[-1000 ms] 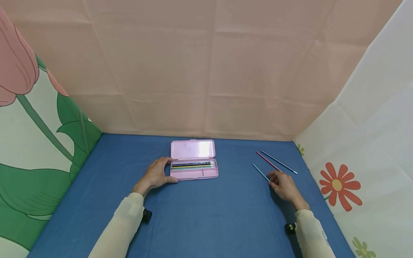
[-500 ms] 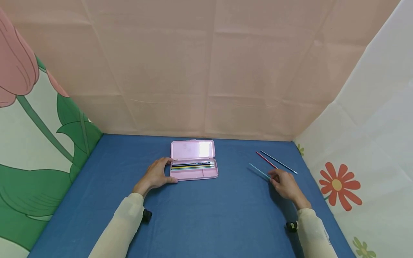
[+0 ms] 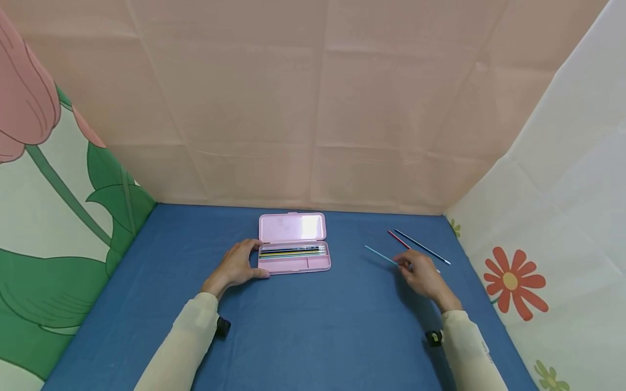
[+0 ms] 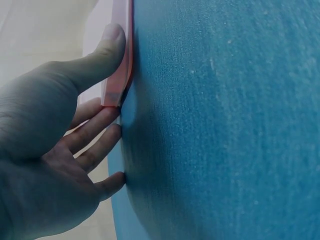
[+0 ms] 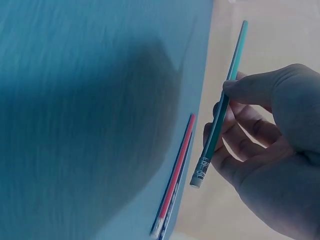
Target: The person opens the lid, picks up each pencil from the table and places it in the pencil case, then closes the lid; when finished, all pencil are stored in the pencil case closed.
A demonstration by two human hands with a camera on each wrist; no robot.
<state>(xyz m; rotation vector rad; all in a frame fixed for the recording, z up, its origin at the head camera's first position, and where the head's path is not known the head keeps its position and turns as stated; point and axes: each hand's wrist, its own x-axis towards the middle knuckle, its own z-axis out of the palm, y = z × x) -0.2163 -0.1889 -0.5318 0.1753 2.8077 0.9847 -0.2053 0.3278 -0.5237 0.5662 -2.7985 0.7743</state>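
My left hand point(image 3: 236, 264) holds the left end of an open pink pencil case point(image 3: 283, 265), with the thumb on its front edge and fingertips at the far side. In the left wrist view the thumb lies along the pink wall point(image 4: 119, 82) of the case. Several pencils point(image 3: 292, 251) lie side by side in its rear compartment. Over the right part of the table, my right hand point(image 3: 423, 276) pinches a light blue pencil point(image 3: 379, 253) between thumb and fingers. The right wrist view shows that pencil point(image 5: 237, 55) raised off the cloth, its eraser end towards the palm.
Behind the right hand, a red pencil point(image 3: 398, 238) and a dark blue pencil point(image 3: 421, 246) lie on the blue tablecloth point(image 3: 313, 331). The case's lid point(image 3: 281, 226) is folded back flat. A beige backdrop point(image 3: 313, 119) rises at the table's far edge.
My right hand has lifted the light blue pencil and moved it leftward, turning it flatter across the view. The left hand and the pencil case have stayed in place.
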